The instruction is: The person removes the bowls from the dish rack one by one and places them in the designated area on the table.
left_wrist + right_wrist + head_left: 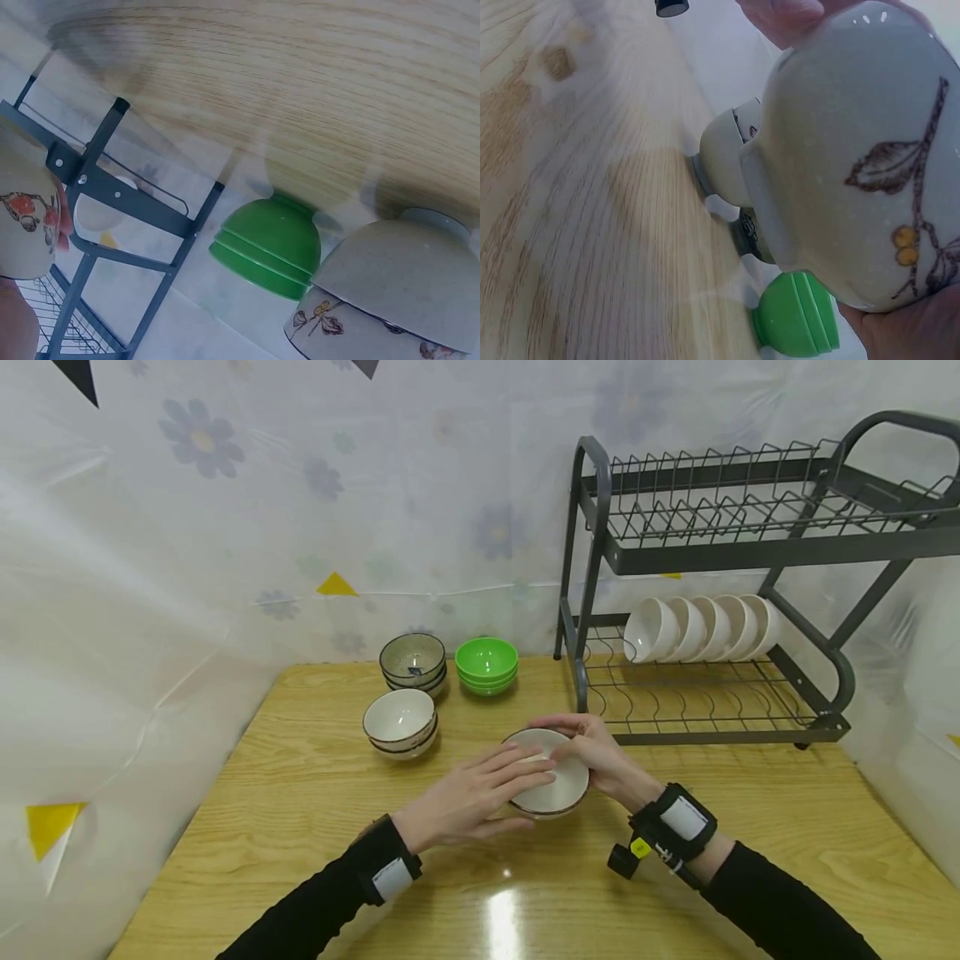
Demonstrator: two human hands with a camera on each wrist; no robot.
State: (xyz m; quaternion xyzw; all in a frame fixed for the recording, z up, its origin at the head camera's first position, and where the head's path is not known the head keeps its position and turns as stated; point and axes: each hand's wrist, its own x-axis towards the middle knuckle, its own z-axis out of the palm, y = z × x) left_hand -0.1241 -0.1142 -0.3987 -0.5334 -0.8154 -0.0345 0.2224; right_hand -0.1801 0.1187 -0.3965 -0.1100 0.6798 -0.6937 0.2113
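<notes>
A white bowl with a dark rim (pixel 551 789) is held above the table, its outside painted with a brown leaf branch and yellow berries, plain in the right wrist view. My right hand (pixel 600 756) grips its right side, thumb over the rim and fingers around the outside. Over the bowl's left part lies my left hand (pixel 480 793), fingers extended across the opening and thumb apart below. Whether those fingers touch the bowl, I cannot tell. To the left stand stacked white bowls (pixel 400 718), stacked grey bowls (pixel 412 660) and stacked green bowls (pixel 487 662).
A dark two-tier dish rack (pixel 615 560) stands at the back right. Several white bowls (pixel 651 631) stand on edge in a row on its lower tier. The wooden table (pixel 285 793) ends at a flower-patterned plastic sheet (pixel 420 510).
</notes>
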